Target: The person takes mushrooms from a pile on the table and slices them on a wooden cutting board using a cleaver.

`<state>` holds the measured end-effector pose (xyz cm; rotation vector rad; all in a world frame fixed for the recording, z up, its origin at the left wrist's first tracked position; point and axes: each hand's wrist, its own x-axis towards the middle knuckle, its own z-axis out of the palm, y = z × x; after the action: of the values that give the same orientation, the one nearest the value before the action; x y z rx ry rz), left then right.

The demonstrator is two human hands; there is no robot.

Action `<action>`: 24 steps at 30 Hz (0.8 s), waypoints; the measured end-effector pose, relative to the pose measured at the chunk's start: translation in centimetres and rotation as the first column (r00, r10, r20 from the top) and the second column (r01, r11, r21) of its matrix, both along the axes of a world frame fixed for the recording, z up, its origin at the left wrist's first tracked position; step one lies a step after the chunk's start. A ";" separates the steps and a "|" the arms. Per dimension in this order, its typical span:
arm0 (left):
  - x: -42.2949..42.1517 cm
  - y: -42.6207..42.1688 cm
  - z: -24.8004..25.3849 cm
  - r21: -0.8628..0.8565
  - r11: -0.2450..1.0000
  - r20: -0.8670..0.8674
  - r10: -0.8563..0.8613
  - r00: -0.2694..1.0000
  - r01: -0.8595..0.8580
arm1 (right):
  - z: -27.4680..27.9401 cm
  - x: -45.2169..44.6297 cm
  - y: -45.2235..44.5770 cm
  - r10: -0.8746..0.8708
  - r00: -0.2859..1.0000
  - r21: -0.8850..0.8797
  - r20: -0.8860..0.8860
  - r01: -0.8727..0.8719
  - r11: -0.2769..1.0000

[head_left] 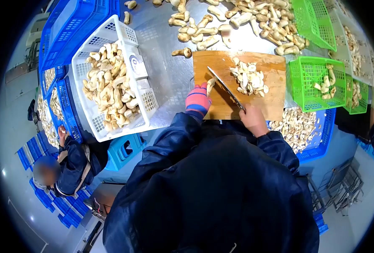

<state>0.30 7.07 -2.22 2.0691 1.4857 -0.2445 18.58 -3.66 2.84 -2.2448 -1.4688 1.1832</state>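
Note:
My left hand, in a pink and blue striped glove, is closed on a mushroom at the left part of a wooden cutting board. In my bare right hand is the handle of a knife, gripped near the board's front edge. Its blade points away and to the left, just right of the mushroom; whether they touch I cannot tell. Sliced mushroom pieces lie heaped on the right half of the board.
Whole mushrooms are piled on the metal table beyond the board. A white crate of mushrooms stands left. On the right are green baskets and a blue crate of slices. Another person sits at far left.

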 end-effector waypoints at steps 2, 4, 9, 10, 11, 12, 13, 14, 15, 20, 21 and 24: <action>-0.2 0.3 0.0 0.078 0.994 -0.036 -0.080 0.996 0.083 | -0.3 0.3 -0.6 0.015 1.000 0.027 -0.012 -0.014 1.000; -0.4 0.4 -0.1 0.099 0.990 -0.044 -0.102 0.994 0.105 | -0.6 0.8 -0.9 0.014 0.999 0.011 -0.037 -0.013 1.000; -0.9 0.1 -2.1 0.156 0.981 -0.079 -0.103 0.992 0.114 | -2.3 1.0 -1.0 0.016 1.000 -0.049 -0.013 -0.016 0.999; -0.9 0.1 -2.1 0.167 0.980 -0.072 -0.099 0.992 0.110 | -2.9 0.5 -0.2 -0.013 0.999 -0.080 -0.052 0.009 0.997; -0.9 0.3 -1.8 0.149 0.984 -0.061 -0.092 0.994 0.100 | -3.6 -0.1 0.8 -0.046 0.995 -0.118 -0.084 0.036 0.992; -1.1 0.3 -1.4 0.126 0.987 -0.040 -0.091 0.995 0.095 | -4.4 -1.0 1.8 0.013 1.000 -0.007 0.009 -0.013 1.000; -1.9 0.3 -0.8 0.149 0.987 0.004 -0.060 0.998 0.059 | -4.9 -1.2 2.5 0.007 1.000 0.014 0.006 -0.007 1.000; -2.5 0.4 -0.2 0.174 0.984 0.052 -0.038 0.998 0.029 | -4.8 -1.4 3.2 -0.006 1.000 0.038 0.006 0.006 0.999; -2.6 0.4 1.8 0.193 0.981 0.104 -0.022 0.994 0.002 | -4.5 -1.4 3.5 -0.023 1.000 0.056 0.008 0.022 0.998; -13.8 6.0 7.9 0.443 0.809 0.280 0.285 0.917 -0.386 | -5.4 1.4 0.4 -0.005 0.993 0.177 0.121 -0.017 0.984; -16.6 7.8 8.7 0.496 0.700 0.354 0.378 0.855 -0.515 | -5.2 1.4 0.1 -0.004 0.995 0.188 0.095 -0.014 0.982; -21.6 14.4 11.5 0.401 0.559 0.516 0.517 0.683 -0.726 | -4.8 1.3 -0.7 0.022 0.983 0.131 0.180 -0.046 0.990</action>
<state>-21.25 21.50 9.28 1.6551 2.1281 0.9402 19.93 -4.38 -2.00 -2.2909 -1.6059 0.8813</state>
